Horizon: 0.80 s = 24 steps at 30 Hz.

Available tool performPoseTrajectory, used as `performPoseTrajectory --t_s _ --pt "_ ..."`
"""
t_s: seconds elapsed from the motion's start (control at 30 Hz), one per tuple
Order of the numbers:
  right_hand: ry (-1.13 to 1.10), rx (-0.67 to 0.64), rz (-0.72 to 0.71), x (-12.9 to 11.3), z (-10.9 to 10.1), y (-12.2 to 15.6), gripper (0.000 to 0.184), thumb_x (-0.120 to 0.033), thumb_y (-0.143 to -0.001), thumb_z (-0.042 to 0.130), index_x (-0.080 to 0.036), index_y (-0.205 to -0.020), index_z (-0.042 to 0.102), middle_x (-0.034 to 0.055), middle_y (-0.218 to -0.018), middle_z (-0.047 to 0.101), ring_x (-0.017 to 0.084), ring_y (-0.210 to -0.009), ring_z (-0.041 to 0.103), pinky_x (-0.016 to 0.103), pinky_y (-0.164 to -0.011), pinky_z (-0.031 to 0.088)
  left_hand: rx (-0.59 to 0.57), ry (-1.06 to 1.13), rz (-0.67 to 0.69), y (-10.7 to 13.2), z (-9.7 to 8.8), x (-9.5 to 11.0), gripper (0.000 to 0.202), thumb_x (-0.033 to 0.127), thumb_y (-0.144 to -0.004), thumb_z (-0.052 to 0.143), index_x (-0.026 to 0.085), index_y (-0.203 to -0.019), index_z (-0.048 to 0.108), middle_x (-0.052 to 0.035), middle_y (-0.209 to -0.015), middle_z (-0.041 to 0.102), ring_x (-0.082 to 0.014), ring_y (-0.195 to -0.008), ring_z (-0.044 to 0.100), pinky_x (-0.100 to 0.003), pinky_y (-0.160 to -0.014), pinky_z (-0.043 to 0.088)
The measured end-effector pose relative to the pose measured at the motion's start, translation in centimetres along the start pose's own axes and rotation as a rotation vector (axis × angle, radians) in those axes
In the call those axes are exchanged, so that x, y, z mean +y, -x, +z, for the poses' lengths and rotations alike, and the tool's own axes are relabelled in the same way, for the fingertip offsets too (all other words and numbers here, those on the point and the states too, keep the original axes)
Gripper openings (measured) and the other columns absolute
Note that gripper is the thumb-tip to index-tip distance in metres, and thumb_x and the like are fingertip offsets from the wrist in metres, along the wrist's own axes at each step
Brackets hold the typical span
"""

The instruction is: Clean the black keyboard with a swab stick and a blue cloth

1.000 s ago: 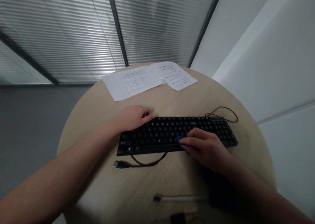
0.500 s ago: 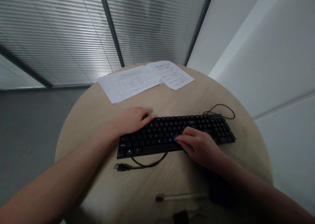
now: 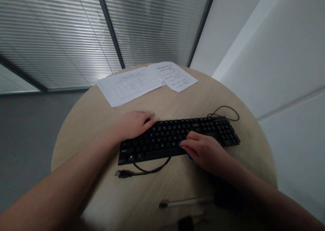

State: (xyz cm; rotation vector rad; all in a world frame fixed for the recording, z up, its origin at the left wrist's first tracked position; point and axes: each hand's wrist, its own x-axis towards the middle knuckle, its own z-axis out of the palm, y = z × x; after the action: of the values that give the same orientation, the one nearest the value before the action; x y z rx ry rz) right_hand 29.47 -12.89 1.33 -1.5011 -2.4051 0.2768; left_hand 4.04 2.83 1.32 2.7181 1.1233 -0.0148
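A black keyboard point(image 3: 162, 138) lies at a slight slant on the round wooden table. My left hand point(image 3: 134, 124) grips its far left part, the thumb lying over the keys and the other fingers curled at the back edge. Over the lower middle keys, my right hand point(image 3: 203, 149) is closed in a pinch on a small blue item point(image 3: 180, 143). Blue shows at the fingertips and again below the hand; most of the item is hidden, so its kind is unclear. A USB plug point(image 3: 123, 174) on a black cable rests in front of the keyboard's left end.
Printed paper sheets point(image 3: 132, 85) lie at the table's point(image 3: 83, 116) far side. A thin black cord point(image 3: 228, 107) loops behind the keyboard's right end. Near me, in shadow, are a brush-like stick point(image 3: 188, 201) and a small dark object point(image 3: 186, 223). A white wall point(image 3: 291, 71) stands at right.
The whole view has shifted slightly, so the table and keyboard appear a little further left. Both hands keep nearly the same places on the keyboard.
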Motion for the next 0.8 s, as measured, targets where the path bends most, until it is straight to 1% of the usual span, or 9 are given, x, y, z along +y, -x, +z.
performPoseTrajectory --t_s 0.1,0.23,0.3,0.4,0.53,0.67,0.73,0.8 --pt "-0.011 0.026 -0.034 0.5 -0.7 0.6 0.021 -0.025 -0.099 0.053 -0.021 -0.101 0.074 0.0032 -0.084 0.063 0.014 -0.070 0.060 0.026 -0.062 0.048 -0.005 0.022 -0.003 0.0 0.0 -0.2 0.047 0.054 -0.098 0.033 0.022 -0.087 0.065 -0.0087 -0.089 0.071 -0.0239 -0.084 0.064 -0.036 -0.077 0.046" --pt "-0.086 0.179 -0.047 1.8 -2.2 1.5 0.021 -0.025 -0.099 0.055 -0.021 -0.112 0.071 0.0056 -0.093 0.067 0.015 -0.078 0.064 0.028 -0.070 0.053 -0.003 0.084 -0.020 -0.1 0.1 -0.5 0.049 0.057 -0.097 0.034 0.022 -0.087 0.067 -0.0089 -0.090 0.071 -0.0247 -0.083 0.064 -0.036 -0.077 0.045" --pt "-0.107 0.214 -0.042 2.2 -2.7 1.7 0.023 -0.025 -0.098 0.056 -0.022 -0.117 0.068 0.0058 -0.095 0.068 0.016 -0.080 0.066 0.029 -0.072 0.054 -0.006 0.110 -0.028 -0.1 0.1 -0.5 0.049 0.059 -0.096 0.036 0.022 -0.087 0.068 -0.0086 -0.089 0.071 -0.0248 -0.083 0.063 -0.036 -0.077 0.044" --pt "-0.098 0.157 -0.045 2.3 -2.7 1.6 0.023 -0.027 -0.097 0.058 -0.022 -0.118 0.066 0.0055 -0.095 0.070 0.016 -0.081 0.067 0.029 -0.072 0.054 -0.014 0.114 -0.038 -0.1 0.1 -0.5 0.050 0.060 -0.095 0.037 0.023 -0.087 0.069 -0.0080 -0.087 0.071 -0.0248 -0.082 0.063 -0.036 -0.078 0.044" --pt "-0.067 0.041 -0.068 2.1 -1.7 1.1 0.019 -0.028 -0.098 0.056 -0.020 -0.109 0.071 0.0054 -0.093 0.070 0.016 -0.078 0.066 0.028 -0.068 0.052 -0.023 0.094 -0.042 -0.2 0.1 -0.5 0.050 0.059 -0.096 0.035 0.023 -0.089 0.069 -0.0080 -0.088 0.071 -0.0250 -0.082 0.063 -0.037 -0.079 0.044" --pt "-0.035 -0.035 -0.067 2.1 -1.4 1.0 0.022 -0.026 -0.099 0.055 -0.021 -0.108 0.073 0.0037 -0.086 0.067 0.015 -0.072 0.063 0.027 -0.064 0.048 -0.027 0.099 -0.047 -0.1 -0.1 -0.4 0.048 0.057 -0.096 0.037 0.022 -0.088 0.068 -0.0080 -0.088 0.071 -0.0244 -0.081 0.063 -0.036 -0.076 0.043" --pt "-0.041 -0.066 -0.051 2.1 -1.4 1.0 0.022 -0.025 -0.099 0.055 -0.021 -0.107 0.074 0.0031 -0.084 0.067 0.014 -0.072 0.062 0.027 -0.064 0.046 -0.029 0.096 -0.046 -0.1 -0.2 -0.2 0.047 0.057 -0.096 0.036 0.022 -0.087 0.067 -0.0079 -0.088 0.071 -0.0239 -0.081 0.063 -0.035 -0.075 0.043" --pt "-0.055 -0.065 -0.028 2.1 -1.3 0.9 0.022 -0.025 -0.099 0.054 -0.022 -0.105 0.075 0.0029 -0.084 0.066 0.014 -0.073 0.062 0.026 -0.064 0.045 -0.037 0.084 -0.039 -0.1 -0.3 -0.1 0.048 0.056 -0.096 0.035 0.021 -0.087 0.066 -0.0080 -0.088 0.070 -0.0238 -0.082 0.063 -0.035 -0.074 0.043"
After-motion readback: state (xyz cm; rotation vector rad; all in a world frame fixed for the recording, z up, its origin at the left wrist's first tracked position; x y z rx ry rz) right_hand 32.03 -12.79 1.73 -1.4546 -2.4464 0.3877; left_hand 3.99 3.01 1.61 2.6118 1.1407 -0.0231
